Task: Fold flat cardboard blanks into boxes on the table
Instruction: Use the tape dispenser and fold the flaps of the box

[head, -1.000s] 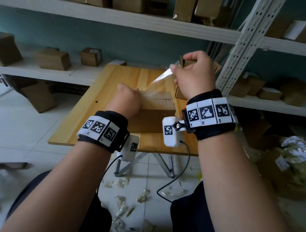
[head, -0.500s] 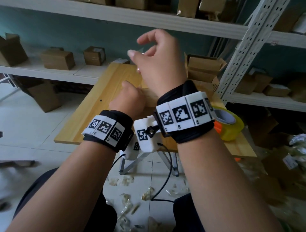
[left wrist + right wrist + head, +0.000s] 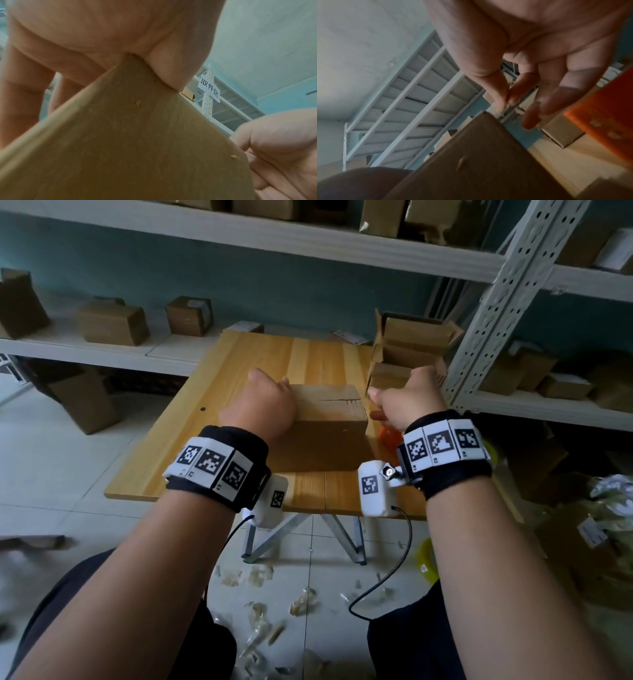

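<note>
A folded brown cardboard box (image 3: 329, 433) stands in the middle of the wooden table (image 3: 308, 357), its top flaps shut with a seam showing. My left hand (image 3: 263, 405) grips the box's top left corner. In the left wrist view the thumb (image 3: 168, 70) lies on the box (image 3: 137, 135) edge and the other fingers reach down its side. My right hand (image 3: 404, 402) hovers just right of the box, above an orange tape dispenser (image 3: 388, 436). Its thumb and forefinger (image 3: 506, 97) touch at the tips. I cannot tell whether clear tape is between them.
Open cardboard boxes (image 3: 411, 344) are stacked at the table's back right corner. A perforated white shelf upright (image 3: 496, 302) rises beside them. Shelves with more boxes (image 3: 113, 323) run along the wall. Tape scraps (image 3: 260, 621) litter the floor.
My right hand pulled a strip of tape over the box, rose high, then dropped to the box's right side by the dispenser. The left hand stayed on the box.
</note>
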Tool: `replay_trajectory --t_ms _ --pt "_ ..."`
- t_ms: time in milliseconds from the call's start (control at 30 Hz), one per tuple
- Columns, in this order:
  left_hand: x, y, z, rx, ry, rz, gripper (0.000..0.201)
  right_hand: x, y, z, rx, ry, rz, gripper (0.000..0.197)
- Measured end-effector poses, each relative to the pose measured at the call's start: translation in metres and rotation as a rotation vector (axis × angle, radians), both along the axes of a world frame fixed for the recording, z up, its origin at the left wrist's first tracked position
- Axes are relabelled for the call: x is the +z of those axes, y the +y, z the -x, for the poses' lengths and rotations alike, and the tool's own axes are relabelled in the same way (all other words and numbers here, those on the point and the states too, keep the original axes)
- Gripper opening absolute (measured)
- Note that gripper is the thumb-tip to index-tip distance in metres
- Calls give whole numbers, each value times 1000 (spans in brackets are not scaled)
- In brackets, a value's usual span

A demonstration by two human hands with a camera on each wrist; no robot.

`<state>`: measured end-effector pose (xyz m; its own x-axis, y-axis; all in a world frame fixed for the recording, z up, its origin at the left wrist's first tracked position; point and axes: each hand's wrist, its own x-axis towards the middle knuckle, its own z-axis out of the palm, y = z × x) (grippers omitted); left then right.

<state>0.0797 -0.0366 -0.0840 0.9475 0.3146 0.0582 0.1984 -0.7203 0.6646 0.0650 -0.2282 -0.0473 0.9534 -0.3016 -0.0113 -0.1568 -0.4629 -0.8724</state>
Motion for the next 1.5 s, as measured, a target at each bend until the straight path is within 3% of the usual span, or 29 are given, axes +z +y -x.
replay_trajectory --t_ms 167,300,533,733,1033,1300,1400,1500 --pt "18 -7 7 -27 97 -235 47 -3 2 -4 0 51 -253 65" --pt "26 -14 6 -47 161 -294 45 -2 4 3 33 85 -374 60" --pt "19 -9 1 -5 145 -277 47 -6 -1 -1 43 74 -321 70" --pt "16 -13 4 -9 153 -305 71 -3 2 -8 -1 -98 -20 74" --pt "17 -13 3 -47 149 -323 68 39 50 10 41 -413 8 64" --pt "19 -6 16 -105 148 -296 40 33 99 23 201 -396 -43 61" --pt "18 -8 12 -117 130 -333 45 37 88 23 164 -434 -27 57" --pt "21 -13 12 -77 154 -315 62 41 62 17 86 -468 38 54"
